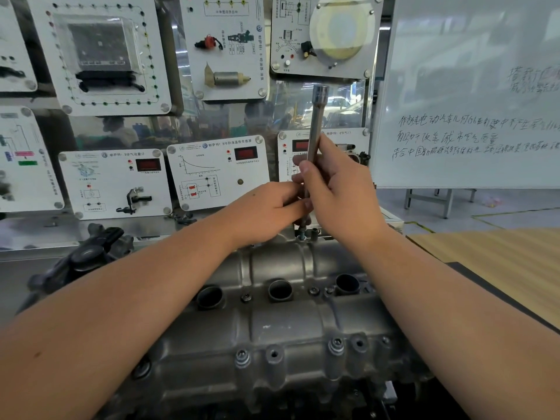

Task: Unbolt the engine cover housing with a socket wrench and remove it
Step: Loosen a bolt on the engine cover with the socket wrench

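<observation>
A grey cast engine cover housing (281, 325) lies in front of me, with three round wells across its middle and bolts along its near edge. A long steel socket extension (315, 122) stands almost upright over a bolt (301, 236) at the housing's far edge. My right hand (336, 189) grips the bar around its middle. My left hand (266, 207) pinches the bar's lower part just above the housing. The bar's lower tip is partly hidden by my fingers.
A black plastic part (88, 256) sits at the housing's left. Behind stands a wall of white training panels (218, 174) with sensors and displays. A whiteboard (472, 95) with writing stands at the right, and a wooden tabletop (497, 262) lies beyond my right forearm.
</observation>
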A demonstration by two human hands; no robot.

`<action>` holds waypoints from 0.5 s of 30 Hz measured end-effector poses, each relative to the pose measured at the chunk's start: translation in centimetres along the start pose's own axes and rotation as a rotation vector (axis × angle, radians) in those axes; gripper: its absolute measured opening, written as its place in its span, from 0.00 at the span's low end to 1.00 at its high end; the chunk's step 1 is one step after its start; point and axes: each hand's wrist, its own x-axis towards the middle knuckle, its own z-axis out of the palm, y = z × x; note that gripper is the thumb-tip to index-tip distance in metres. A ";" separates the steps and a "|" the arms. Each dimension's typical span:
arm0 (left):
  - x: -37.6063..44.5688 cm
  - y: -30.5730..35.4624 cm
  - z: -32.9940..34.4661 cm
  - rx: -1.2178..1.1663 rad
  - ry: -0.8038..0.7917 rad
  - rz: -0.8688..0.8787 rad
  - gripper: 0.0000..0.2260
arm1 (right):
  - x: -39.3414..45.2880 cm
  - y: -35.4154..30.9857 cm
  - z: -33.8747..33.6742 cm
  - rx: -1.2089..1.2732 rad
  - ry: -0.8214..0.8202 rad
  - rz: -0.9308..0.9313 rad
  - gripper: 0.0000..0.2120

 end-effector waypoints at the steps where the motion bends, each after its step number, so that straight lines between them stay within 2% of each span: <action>1: 0.0 0.1 0.0 0.011 -0.003 0.010 0.11 | 0.0 -0.1 0.1 0.006 -0.002 0.013 0.17; 3: 0.0 0.3 -0.2 0.032 -0.001 0.031 0.11 | -0.1 -0.3 0.1 0.031 0.017 0.033 0.27; 5: 0.0 0.3 -0.1 0.024 0.001 0.028 0.10 | -0.1 -0.4 0.0 0.064 0.047 0.024 0.29; 10: -0.1 0.2 -0.1 0.004 0.000 0.028 0.10 | 0.0 -0.3 0.0 -0.012 0.049 -0.074 0.19; 15: 0.0 0.1 -0.1 -0.005 0.004 0.007 0.09 | -0.1 -0.2 0.0 -0.010 0.016 -0.019 0.17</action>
